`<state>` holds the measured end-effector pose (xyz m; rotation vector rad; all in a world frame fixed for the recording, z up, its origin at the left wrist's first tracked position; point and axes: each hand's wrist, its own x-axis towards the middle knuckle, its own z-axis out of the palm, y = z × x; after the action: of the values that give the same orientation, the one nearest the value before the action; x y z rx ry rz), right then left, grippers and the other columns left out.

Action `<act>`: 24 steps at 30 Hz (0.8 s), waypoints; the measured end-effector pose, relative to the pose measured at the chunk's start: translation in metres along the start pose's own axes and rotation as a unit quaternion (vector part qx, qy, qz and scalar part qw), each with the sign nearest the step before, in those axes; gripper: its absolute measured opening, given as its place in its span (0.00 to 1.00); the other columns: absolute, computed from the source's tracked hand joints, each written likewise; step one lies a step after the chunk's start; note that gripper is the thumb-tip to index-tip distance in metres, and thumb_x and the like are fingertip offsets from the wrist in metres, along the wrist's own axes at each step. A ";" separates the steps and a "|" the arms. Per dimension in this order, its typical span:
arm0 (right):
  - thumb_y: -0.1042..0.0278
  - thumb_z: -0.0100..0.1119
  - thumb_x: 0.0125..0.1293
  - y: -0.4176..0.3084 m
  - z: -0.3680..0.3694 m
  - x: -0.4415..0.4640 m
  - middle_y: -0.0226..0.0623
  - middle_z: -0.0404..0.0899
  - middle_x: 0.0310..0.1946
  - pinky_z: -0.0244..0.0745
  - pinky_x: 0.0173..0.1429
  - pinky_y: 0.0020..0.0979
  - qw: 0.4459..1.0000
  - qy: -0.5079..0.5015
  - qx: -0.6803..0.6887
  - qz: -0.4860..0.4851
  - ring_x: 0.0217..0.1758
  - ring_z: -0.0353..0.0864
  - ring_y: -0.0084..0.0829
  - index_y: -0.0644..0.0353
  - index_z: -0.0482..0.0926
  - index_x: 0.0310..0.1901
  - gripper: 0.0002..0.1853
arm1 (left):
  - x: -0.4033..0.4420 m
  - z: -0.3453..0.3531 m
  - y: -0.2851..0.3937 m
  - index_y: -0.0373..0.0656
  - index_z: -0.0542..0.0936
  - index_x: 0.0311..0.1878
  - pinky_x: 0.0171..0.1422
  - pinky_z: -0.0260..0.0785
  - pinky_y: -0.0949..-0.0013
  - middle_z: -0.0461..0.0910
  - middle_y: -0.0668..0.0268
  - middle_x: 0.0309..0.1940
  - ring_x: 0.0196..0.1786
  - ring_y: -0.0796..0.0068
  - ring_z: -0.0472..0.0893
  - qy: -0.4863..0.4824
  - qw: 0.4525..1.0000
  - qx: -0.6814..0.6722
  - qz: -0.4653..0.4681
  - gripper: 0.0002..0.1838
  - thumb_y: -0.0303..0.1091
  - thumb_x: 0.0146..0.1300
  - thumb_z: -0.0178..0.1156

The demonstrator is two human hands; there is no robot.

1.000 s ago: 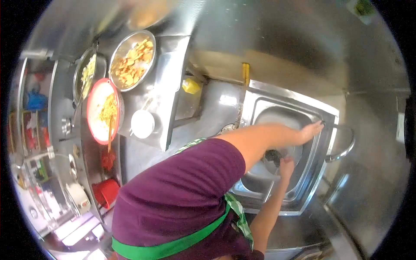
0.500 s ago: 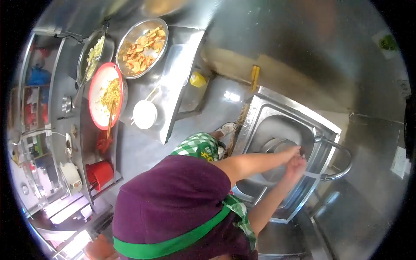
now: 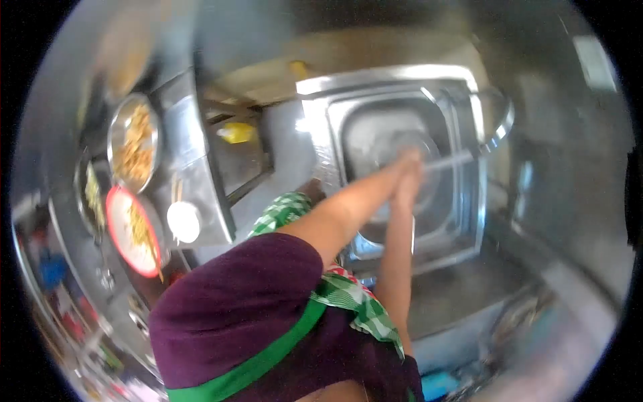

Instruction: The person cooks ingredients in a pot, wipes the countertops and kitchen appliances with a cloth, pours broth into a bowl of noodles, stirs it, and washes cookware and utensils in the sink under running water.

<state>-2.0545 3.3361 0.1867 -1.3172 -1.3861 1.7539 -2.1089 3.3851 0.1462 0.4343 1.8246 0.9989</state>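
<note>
Over the steel sink (image 3: 321,137), my left hand (image 3: 406,161) and my right hand (image 3: 406,184) are together, touching each other. A pale stream of water (image 3: 447,161) runs from the curved faucet (image 3: 502,127) to them. Motion blur smears the fingers of both hands, so whether they are open or closed, or hold anything, cannot be made out. Beneath and around the hands, a round metal piece (image 3: 425,142) shows blurred in the basin.
At the left, a counter carries a steel bowl of sliced food (image 3: 136,144), a red-rimmed bowl (image 3: 119,221) with chopsticks, a pan with pale food (image 3: 92,194) and a small white bowl (image 3: 183,222). A yellow object (image 3: 238,132) lies beneath the counter.
My left hand has come away from the faucet and joined my right hand. Water now runs onto them. The dark scrubber seen by my right hand earlier is out of sight. The view has turned.
</note>
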 end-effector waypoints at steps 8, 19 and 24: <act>0.65 0.59 0.53 -0.139 0.052 -0.105 0.51 0.59 0.55 0.70 0.50 0.35 0.987 0.065 0.126 0.077 0.52 0.69 0.38 0.67 0.43 0.63 0.42 | 0.057 0.023 0.034 0.47 0.82 0.33 0.38 0.72 0.62 0.80 0.62 0.34 0.37 0.64 0.81 -0.123 0.884 0.414 0.177 0.11 0.37 0.50 0.54; 0.62 0.54 0.55 -0.012 -0.057 0.025 0.49 0.75 0.41 0.71 0.44 0.41 0.901 0.076 -0.427 -0.016 0.38 0.77 0.46 0.58 0.62 0.57 0.27 | -0.040 -0.030 0.000 0.42 0.79 0.38 0.47 0.68 0.61 0.77 0.50 0.38 0.43 0.56 0.77 -0.042 0.935 0.250 0.248 0.15 0.39 0.49 0.54; 0.56 0.52 0.56 0.038 -0.133 -0.038 0.49 0.77 0.34 0.71 0.44 0.42 0.743 -0.016 -0.654 0.144 0.39 0.77 0.47 0.66 0.74 0.38 0.18 | -0.034 -0.020 -0.019 0.44 0.80 0.38 0.48 0.69 0.60 0.78 0.53 0.38 0.44 0.56 0.77 -0.103 0.965 0.230 0.073 0.16 0.40 0.47 0.55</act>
<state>-1.9126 3.3453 0.1655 -2.2181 -2.7263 0.7131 -2.1083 3.3415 0.1548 0.9317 1.8451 0.5880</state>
